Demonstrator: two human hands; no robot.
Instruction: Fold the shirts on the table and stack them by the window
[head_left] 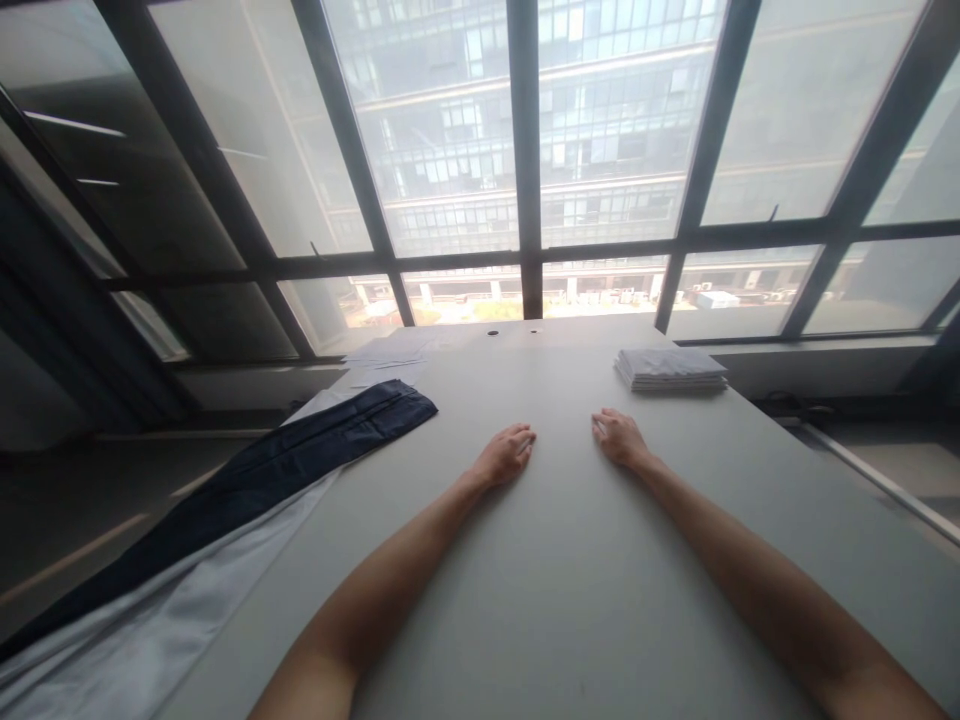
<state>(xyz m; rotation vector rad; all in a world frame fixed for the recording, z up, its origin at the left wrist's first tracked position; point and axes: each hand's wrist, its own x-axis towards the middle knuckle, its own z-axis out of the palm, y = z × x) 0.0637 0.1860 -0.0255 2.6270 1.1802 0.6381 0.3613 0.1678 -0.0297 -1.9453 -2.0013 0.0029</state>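
Observation:
My left hand (504,456) rests on the white table (555,580), palm turned down and fingers loosely bent, holding nothing. Across a narrow gap, my right hand (619,438) lies on the same surface with its fingers relaxed and nothing in them. Nearest to the right hand is a stack of folded white cloths (670,370), just beyond it and to the right. To the left of my left hand, a pair of dark navy trousers (315,450) lies lengthwise over white fabric (187,620), both hanging off the table's left edge. Neither hand touches any of the cloth.
Thin white sheets (390,350) lie at the table's far left corner. Two small fittings, one a dark round hole (493,333), sit near the far edge. Large dark-framed windows (531,160) rise behind the table. A dark curtain (67,300) hangs at the left.

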